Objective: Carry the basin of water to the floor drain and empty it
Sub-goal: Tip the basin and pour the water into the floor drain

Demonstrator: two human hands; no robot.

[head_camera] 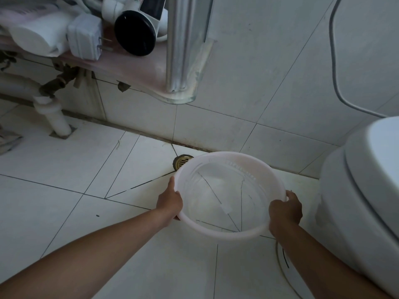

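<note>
With your left grip [170, 203] and right grip [285, 209] clamped on opposite sides of the basin [216, 233], the floor drain [182, 161] lies just beyond its far-left edge, nearer your left grip.

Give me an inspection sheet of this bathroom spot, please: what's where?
Surface: white floor tiles, dark grout lines, grime along the wall edge.
Job's things: translucent basin held above the floor, far rim beside the brass floor drain; clear water seems to be inside.
Clutter: hair dryer and plug adapter on the glass shelf.
Grippers: left hand and right hand grip opposite sides of the rim.
Cables: white cable on the wall; thin cord on the floor.
Surroundings: toilet at right, sink pipe at left.
</note>
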